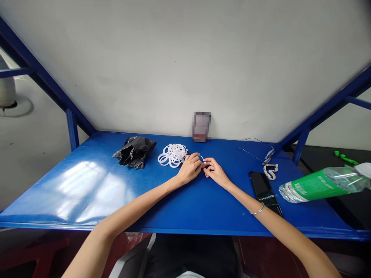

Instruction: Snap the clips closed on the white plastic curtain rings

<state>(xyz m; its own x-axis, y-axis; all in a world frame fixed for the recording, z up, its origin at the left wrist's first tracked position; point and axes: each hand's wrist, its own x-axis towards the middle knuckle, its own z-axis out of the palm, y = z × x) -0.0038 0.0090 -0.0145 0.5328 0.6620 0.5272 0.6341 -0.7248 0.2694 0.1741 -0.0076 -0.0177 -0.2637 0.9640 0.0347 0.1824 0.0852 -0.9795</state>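
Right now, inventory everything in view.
Rings: many, white, left of hands
Held ring: at least one, white, between hands
Plastic bag: one, black, left
Blurred rectangle: one, greyish, against wall
Eyeglasses: one pair, dark, right
Open-frame object: one, cream, by eyeglasses
Smartphone: one, black, right
Bottle: one, clear, green-labelled, right
Small items: several, green, far right
Table: one, blue, centre
Wall: one, grey, behind table
Frame bars: several, blue, both sides
Bracelet: one, silver, right forearm
Left hand, right hand: two, bare, centre
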